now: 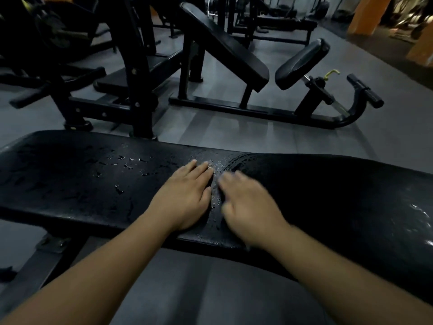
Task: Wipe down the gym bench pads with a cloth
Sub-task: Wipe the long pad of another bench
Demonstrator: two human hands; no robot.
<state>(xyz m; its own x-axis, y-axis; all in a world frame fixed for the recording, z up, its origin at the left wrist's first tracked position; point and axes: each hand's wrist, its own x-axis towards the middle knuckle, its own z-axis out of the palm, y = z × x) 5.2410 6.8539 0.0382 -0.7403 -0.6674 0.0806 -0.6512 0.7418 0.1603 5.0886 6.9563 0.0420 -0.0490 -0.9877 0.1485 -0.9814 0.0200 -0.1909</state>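
Bare forearms (pixel 93 277), nearest. Left grip (pixel 185 195): fingers straight, close together, flat on the black padded desk (pixel 70 184). Right grip (pixel 248 207): blurred, just beside it, at the edge of the dark cloth (pixel 339 195); its hold cannot be told. Cloth covers the desk's right part; droplets (pixel 126 165) dot the left. Incline bench (pixel 225 43) stands beyond.

Grey floor (pixel 234 127); black rack frame (pixel 138 66) left; orange pillar (pixel 365 12) far right; yellow hook (pixel 331 73) near foot roller (pixel 365 91).
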